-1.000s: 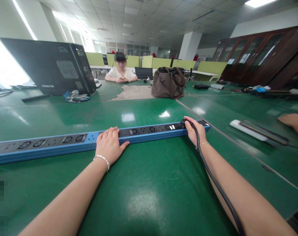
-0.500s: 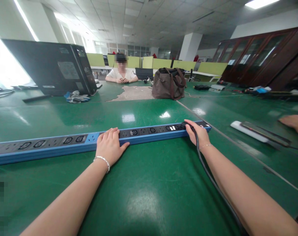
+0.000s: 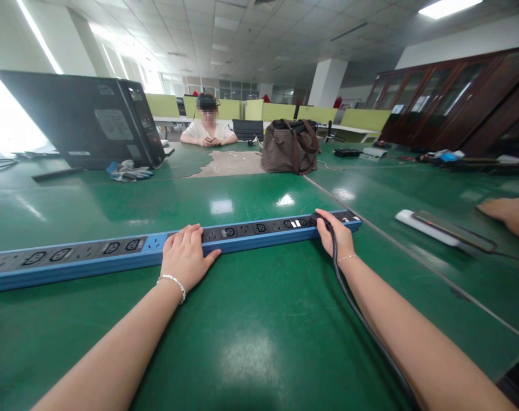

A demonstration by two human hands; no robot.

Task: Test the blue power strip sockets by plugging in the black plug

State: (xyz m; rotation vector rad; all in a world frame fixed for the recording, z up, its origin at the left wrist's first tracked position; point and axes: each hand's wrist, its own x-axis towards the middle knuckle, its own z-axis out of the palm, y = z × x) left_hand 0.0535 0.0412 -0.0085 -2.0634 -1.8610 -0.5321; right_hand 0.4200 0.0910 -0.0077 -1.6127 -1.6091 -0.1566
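A long blue power strip (image 3: 265,240) with black sockets lies across the green table, its left end cut off by the view. My left hand (image 3: 185,251) wraps over the strip near its middle, fingers across the top and thumb along the near side. Close to the strip's right end, my right hand (image 3: 330,233) is closed around a black plug (image 3: 314,218) at the sockets. From it a black cord (image 3: 349,294) runs down beside my right forearm. My fingers partly hide the plug, and how deep it sits in the socket I cannot tell.
A black computer case (image 3: 83,120), gloves (image 3: 128,171) and a brown bag (image 3: 289,146) stand behind the strip. At right lie a white bar-shaped object (image 3: 428,227) and another person's hand (image 3: 505,214). A seated person (image 3: 208,128) faces me across the green table (image 3: 250,319).
The whole view has shifted slightly, so everything appears a little further left. Both hands keep their places on the strip and the plug.
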